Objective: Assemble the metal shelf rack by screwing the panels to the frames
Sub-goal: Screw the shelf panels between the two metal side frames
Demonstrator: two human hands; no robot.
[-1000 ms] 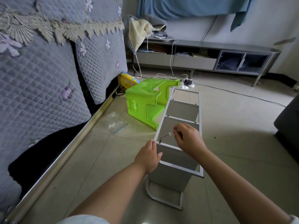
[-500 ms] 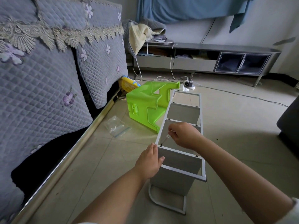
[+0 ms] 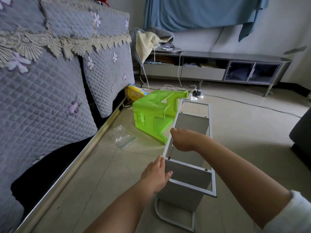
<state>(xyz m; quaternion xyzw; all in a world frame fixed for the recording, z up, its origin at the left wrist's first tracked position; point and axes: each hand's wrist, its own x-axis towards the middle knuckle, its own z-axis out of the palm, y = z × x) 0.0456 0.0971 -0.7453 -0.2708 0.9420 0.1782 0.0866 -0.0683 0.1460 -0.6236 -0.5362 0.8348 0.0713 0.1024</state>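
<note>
The white metal shelf rack [image 3: 212, 167] lies on its side on the floor, with several grey panels set between its two frames. My left hand [image 3: 155, 176] grips the near left frame rail beside a panel corner. My right hand [image 3: 184, 139] is closed around a thin screwdriver [image 3: 171, 151], whose shaft runs down to a dark screw [image 3: 169, 158] at the left frame rail. Another screw [image 3: 206, 169] sits at the right end of the same panel edge.
A green plastic stool [image 3: 151, 120] lies tipped beside the rack's far left. A clear zip bag [image 3: 122, 136] rests on the floor tiles. A quilted sofa [image 3: 50, 98] runs along the left. A TV cabinet [image 3: 210, 68] and cables [image 3: 185, 91] are at the back.
My right hand has shifted left over the left frame rail, and the screwdriver now points down at the screw. My left hand stays on the rail.
</note>
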